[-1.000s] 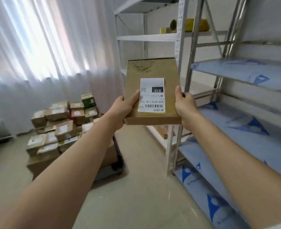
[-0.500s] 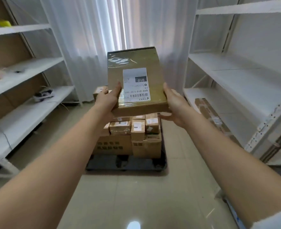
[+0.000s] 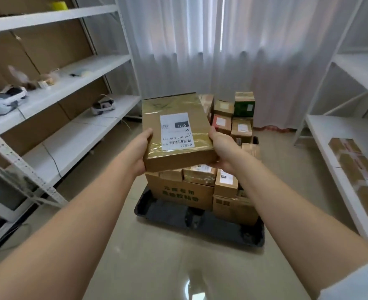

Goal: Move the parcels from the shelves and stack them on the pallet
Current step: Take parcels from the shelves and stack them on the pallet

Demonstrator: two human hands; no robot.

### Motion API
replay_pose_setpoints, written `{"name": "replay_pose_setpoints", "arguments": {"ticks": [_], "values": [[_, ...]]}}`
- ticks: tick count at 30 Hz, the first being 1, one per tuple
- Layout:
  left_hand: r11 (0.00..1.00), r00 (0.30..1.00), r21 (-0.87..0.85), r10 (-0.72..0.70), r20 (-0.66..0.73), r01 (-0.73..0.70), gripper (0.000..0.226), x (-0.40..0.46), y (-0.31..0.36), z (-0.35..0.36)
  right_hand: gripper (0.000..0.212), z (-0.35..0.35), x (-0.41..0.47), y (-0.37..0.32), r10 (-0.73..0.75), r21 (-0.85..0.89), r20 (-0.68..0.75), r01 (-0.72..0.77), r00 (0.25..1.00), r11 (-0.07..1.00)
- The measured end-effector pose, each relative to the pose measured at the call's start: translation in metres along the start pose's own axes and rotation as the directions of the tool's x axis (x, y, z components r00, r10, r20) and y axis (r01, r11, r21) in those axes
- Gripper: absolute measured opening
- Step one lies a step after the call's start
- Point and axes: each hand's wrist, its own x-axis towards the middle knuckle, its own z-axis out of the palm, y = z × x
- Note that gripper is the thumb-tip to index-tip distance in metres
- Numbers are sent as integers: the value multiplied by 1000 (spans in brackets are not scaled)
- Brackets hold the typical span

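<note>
Both hands are gripping a flat rectangular cardboard parcel (image 3: 176,131), left hand (image 3: 138,152) and right hand (image 3: 222,148) clamping its opposite side edges. Glossy clear tape is wrapping the brown card; a white shipping label (image 3: 175,131) is reading "010". The parcel is hovering above stacked cartons (image 3: 185,191) sitting on the black plastic pallet (image 3: 200,219).

white curtains (image 3: 232,50) cover the far wall, daylight glowing through. white metal racks stand left (image 3: 55,63) and right (image 3: 351,135). glossy beige tiled floor (image 3: 157,267) reflects a ceiling light.
</note>
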Motion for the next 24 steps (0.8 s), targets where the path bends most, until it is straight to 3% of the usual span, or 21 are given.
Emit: {"name": "replay_pose_setpoints", "arguments": {"ticks": [10, 19, 24], "values": [[973, 981, 129, -193, 2, 191, 28, 172, 43, -24, 31, 58, 131, 5, 333, 81, -65, -328, 941, 941], [932, 952, 295, -265, 153, 212, 19, 278, 35, 80, 34, -17, 224, 6, 417, 143, -288, -392, 862, 909], [858, 910, 448, -367, 193, 251, 32, 331, 15, 143, 32, -64, 288, 7, 441, 150, -382, -417, 812, 897]]}}
